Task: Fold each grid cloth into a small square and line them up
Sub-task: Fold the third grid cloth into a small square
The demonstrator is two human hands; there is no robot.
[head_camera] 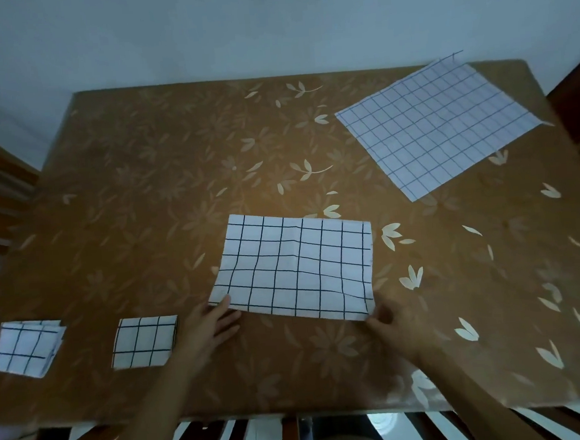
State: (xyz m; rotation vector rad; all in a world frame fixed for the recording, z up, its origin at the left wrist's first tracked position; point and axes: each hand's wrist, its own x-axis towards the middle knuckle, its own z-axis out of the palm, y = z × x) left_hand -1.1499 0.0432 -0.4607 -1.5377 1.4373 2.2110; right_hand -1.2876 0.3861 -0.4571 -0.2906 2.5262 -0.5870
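Half-folded cloth [295, 267]: white with a bold black grid, lying as a wide rectangle just to the 6 o'clock side of the table's middle, a faint crease running down its centre and its near edge slightly rippled. Left grip [207, 328]: a bare hand at the cloth's 7 o'clock corner, thumb laid on top of the fabric and fingers tucked beneath the edge, so the grip is narrow and holding that corner. Right grip [392, 326]: a bare hand at the cloth's 5 o'clock corner, fingers closed on the tip of the fabric, likewise narrow and holding it. Inner folded square [144, 341]: same bold grid, a small neat square just beside the left wrist toward 8 o'clock. Outer folded square [28, 348]: same pattern, further out toward 8 o'clock, near the inner one but apart from it, its layers a little splayed at the right side. Unfolded cloth [440, 127]: white with a finer, thinner grid, spread flat and turned diamond-wise at 2 o'clock, well apart from the rest, one corner reaching past the far edge. Table [142, 195]: brown covering printed with pale leaves and flowers. Chair [262, 434]: dark wooden slats below the near edge at 6 o'clock. Wall [268, 22]: plain, pale, at 12 o'clock.
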